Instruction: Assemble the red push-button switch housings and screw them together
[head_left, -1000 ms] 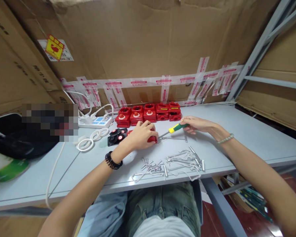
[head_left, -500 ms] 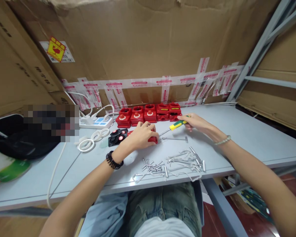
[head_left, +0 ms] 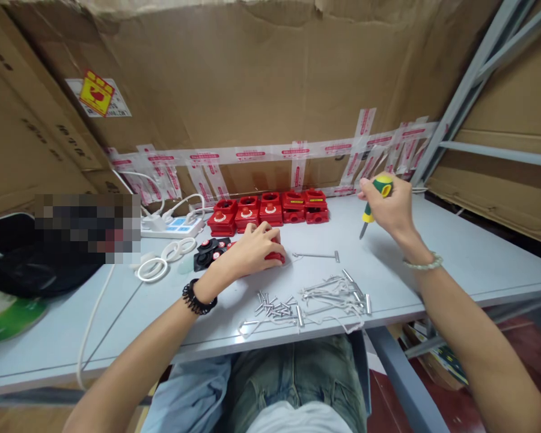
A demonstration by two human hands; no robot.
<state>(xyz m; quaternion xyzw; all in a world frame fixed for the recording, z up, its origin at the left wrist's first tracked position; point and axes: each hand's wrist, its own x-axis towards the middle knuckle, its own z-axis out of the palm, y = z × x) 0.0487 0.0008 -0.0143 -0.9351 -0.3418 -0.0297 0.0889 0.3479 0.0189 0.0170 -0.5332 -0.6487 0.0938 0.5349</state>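
My left hand (head_left: 260,248) is closed over a red part (head_left: 275,257) on the table, its fingers hiding most of it. To the right, my right hand (head_left: 388,201) grips a green and yellow screwdriver (head_left: 368,211), raised with its tip pointing down. Between the hands lies a metal T-shaped rod (head_left: 318,256). Nearer the front edge are a pile of screws (head_left: 275,305) and several more rods with white cords (head_left: 333,293). Black parts with red centres (head_left: 211,251) sit left of my left hand.
Several red housings (head_left: 270,210) line the back of the table (head_left: 455,258). White rings (head_left: 152,269), a power strip (head_left: 175,227) with cables and a black bag (head_left: 40,270) are at the left. Cardboard (head_left: 252,78) rises behind; a metal frame (head_left: 473,78) stands at the right.
My right hand has moved right and up with the screwdriver, away from the red part, and the screwdriver has turned steeper. My left hand remains on the red part.
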